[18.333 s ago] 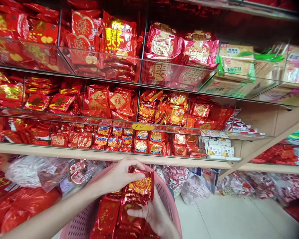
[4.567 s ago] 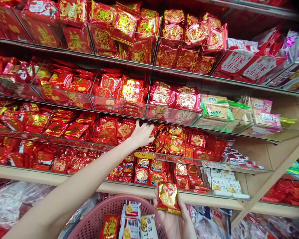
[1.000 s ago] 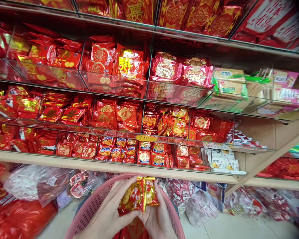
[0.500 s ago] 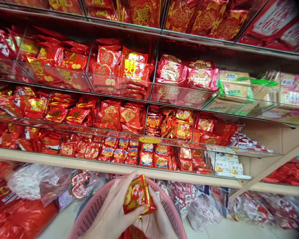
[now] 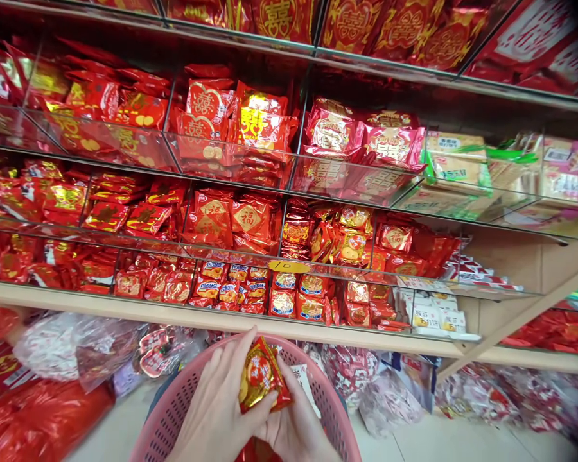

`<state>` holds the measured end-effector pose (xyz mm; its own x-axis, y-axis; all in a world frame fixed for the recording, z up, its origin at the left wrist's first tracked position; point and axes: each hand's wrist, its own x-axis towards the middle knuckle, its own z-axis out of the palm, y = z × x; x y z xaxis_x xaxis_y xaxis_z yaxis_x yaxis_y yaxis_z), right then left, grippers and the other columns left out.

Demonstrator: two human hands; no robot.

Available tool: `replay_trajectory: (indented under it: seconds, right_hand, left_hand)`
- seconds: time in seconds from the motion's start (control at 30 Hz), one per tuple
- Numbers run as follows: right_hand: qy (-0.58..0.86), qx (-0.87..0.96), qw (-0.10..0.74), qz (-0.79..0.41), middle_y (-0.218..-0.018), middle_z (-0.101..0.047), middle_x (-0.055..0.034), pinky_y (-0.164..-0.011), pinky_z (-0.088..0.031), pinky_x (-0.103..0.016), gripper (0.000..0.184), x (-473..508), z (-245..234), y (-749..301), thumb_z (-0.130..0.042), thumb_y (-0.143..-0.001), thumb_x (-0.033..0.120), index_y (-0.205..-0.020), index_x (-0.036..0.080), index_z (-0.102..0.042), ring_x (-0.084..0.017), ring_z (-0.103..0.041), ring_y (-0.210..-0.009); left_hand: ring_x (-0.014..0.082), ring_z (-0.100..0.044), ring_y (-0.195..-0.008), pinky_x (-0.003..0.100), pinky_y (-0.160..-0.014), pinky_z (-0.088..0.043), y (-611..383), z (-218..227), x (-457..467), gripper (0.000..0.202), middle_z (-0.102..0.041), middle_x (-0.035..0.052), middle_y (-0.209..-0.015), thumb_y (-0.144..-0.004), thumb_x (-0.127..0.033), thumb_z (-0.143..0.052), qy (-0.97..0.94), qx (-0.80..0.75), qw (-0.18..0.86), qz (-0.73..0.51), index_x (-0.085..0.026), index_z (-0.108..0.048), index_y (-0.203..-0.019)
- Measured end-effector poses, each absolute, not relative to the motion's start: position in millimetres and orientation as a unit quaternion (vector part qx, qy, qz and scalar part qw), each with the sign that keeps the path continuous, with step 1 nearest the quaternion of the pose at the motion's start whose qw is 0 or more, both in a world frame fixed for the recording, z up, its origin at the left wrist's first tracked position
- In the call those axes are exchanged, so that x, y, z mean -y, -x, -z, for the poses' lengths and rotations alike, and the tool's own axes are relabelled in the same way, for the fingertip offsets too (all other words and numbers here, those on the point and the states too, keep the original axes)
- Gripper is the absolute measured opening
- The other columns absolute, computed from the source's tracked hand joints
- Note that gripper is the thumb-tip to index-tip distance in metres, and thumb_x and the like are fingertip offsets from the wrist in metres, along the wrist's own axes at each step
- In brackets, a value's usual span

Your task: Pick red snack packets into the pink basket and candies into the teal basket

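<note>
Both my hands hold small red and gold snack packets (image 5: 259, 378) over a pink perforated basket (image 5: 178, 410) at the bottom centre. My left hand (image 5: 219, 410) has its thumb on the front of the packets and its fingers behind them. My right hand (image 5: 296, 420) grips them from the lower right. More red packets lie in the basket, mostly hidden under my hands. Straight ahead, clear-fronted shelf bins hold many red and gold packets (image 5: 347, 244).
A wooden shelf edge (image 5: 125, 311) runs across just beyond the basket. A yellow price tag (image 5: 289, 266) sits on a bin front. White and green biscuit packs (image 5: 455, 163) fill bins at right. Plastic bags of goods (image 5: 72, 346) lie on the floor below.
The packets have been squared together and have sunk slightly toward the basket. A second ago they were fanned apart between my hands. The view has shifted a little.
</note>
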<state>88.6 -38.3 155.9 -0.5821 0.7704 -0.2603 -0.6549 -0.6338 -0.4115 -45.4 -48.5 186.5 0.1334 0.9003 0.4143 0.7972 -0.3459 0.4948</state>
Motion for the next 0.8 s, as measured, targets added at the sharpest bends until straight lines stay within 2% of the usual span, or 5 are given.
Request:
replay_trajectory:
  seconds: [0.2, 0.3, 0.5, 0.6, 0.8]
  right_hand:
    - [0.235, 0.117, 0.397, -0.880, -0.089, -0.074, -0.0107, -0.073, -0.054, -0.037, 0.052, 38.8, -150.4, -88.2, -0.045, -0.087, 0.051, -0.113, 0.010, -0.062, -0.020, -0.068, -0.079]
    - [0.232, 0.113, 0.383, -0.887, -0.086, -0.074, -0.0108, -0.072, -0.054, -0.037, 0.052, 39.6, -143.7, -88.0, -0.047, -0.085, 0.052, -0.110, 0.010, -0.063, -0.021, -0.068, -0.077]
    - [0.184, 0.096, 0.346, -0.915, -0.094, -0.072, -0.0114, -0.072, -0.054, -0.038, 0.056, 40.5, -129.4, -89.4, -0.045, -0.085, 0.055, -0.117, 0.011, -0.058, -0.022, -0.067, -0.082]
    - [0.186, 0.088, 0.316, -0.926, -0.094, -0.072, -0.0111, -0.073, -0.054, -0.040, 0.056, 42.2, -124.3, -89.9, -0.045, -0.085, 0.055, -0.116, 0.011, -0.058, -0.022, -0.067, -0.083]
    - [0.180, 0.087, 0.315, -0.928, -0.091, -0.072, -0.0093, -0.074, -0.054, -0.042, 0.052, 43.4, -116.4, -87.3, -0.042, -0.087, 0.054, -0.113, 0.013, -0.059, -0.021, -0.067, -0.082]
  left_hand:
    - [0.0291, -0.046, -0.123, 0.050, -0.101, -0.041, 42.6, -184.8, 49.1, 0.064, -0.047, 0.0078, -0.138, -0.080, -0.051, -0.051, -0.752, -0.595, 0.112, -0.263, -0.028, -0.036, -0.138]
    - [0.0299, -0.033, -0.134, 0.052, -0.109, -0.034, 50.1, -190.6, 48.7, 0.076, -0.034, 0.0063, -0.148, -0.076, -0.057, -0.054, -0.761, -0.593, 0.176, -0.197, -0.029, -0.030, -0.142]
    - [0.0248, -0.004, -0.143, 0.046, -0.114, -0.021, 77.2, -231.3, 45.5, 0.107, 0.010, -0.0042, -0.155, -0.059, -0.018, -0.067, -0.816, -0.499, 0.288, -0.035, -0.045, -0.006, -0.142]
    - [0.0248, -0.001, -0.141, 0.048, -0.113, -0.020, 82.7, -254.5, 41.7, 0.103, 0.008, -0.0027, -0.154, -0.057, -0.006, -0.055, -0.844, -0.452, 0.288, 0.019, -0.045, -0.009, -0.141]
    - [0.0319, -0.016, -0.140, 0.057, -0.110, -0.022, 75.8, -268.1, 31.8, 0.084, -0.017, 0.0022, -0.154, -0.057, -0.007, -0.058, -0.886, -0.401, 0.231, 0.029, -0.040, -0.042, -0.132]
